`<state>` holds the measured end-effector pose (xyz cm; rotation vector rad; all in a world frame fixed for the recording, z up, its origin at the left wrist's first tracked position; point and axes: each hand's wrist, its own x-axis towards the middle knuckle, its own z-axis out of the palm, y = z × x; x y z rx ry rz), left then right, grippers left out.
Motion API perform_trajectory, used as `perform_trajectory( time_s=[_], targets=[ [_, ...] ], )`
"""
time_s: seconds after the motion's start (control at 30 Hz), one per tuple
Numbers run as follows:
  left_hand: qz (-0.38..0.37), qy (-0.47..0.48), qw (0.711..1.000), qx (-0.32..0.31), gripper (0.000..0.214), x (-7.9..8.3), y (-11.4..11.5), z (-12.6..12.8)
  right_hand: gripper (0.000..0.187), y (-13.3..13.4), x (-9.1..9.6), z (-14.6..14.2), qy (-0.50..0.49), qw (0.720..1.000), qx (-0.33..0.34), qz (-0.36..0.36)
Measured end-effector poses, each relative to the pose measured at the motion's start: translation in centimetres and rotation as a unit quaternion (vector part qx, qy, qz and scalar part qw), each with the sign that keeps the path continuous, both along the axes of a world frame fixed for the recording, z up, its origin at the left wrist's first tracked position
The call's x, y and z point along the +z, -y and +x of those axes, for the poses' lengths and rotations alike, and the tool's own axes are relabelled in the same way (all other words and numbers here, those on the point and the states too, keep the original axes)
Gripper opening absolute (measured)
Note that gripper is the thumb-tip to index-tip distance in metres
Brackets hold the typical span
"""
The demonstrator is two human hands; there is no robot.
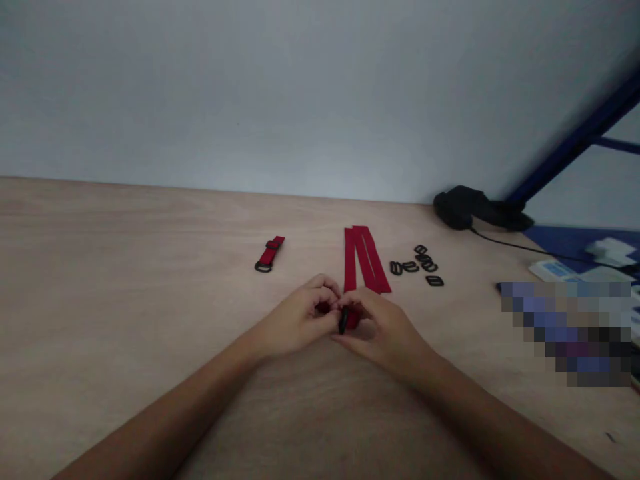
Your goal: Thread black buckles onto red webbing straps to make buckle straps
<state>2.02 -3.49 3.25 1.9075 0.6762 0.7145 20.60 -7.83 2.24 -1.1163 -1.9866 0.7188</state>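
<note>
My left hand (297,319) and my right hand (380,328) meet in front of me above the wooden table top (150,267). Between their fingers is a short piece of red webbing strap (352,321), partly hidden, with a black plastic slider (343,321) upright against it. My left fingers curl around the red piece, and my right fingers pinch the slider. Just beyond my hands lie long red straps (367,260) in a narrow V. To the left rests a short red strap (271,249) with a black ring (263,267) on its end. Several loose black plastic sliders (419,263) lie to the right.
A black cloth-like object (463,207) with a black cable (525,248) sits at the table's far right edge, where a wall rises. A blue metal frame (580,140) slants at right. Papers (555,271) and a pixelated patch (565,333) lie at right.
</note>
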Motion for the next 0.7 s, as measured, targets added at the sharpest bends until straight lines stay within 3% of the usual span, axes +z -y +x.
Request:
perform_trajectory(
  time_s=[0.13, 0.43, 0.7],
  targets=[
    [0.002, -0.018, 1.0, -0.016, 0.009, 0.24, 0.34, 0.16, 0.031, 0.38, 0.33, -0.45, 0.039, 0.998, 0.003, 0.046],
    [-0.01, 0.003, 0.999, -0.031, 0.013, 0.79, 0.57, 0.16, 0.032, 0.58, 0.01, -0.75, -0.067, 0.997, 0.023, -0.043],
    [-0.079, 0.039, 0.996, -0.026, 0.013, 0.65, 0.8, 0.29, 0.029, 0.89, 0.12, -1.02, -0.133, 0.987, 0.029, -0.086]
  ],
)
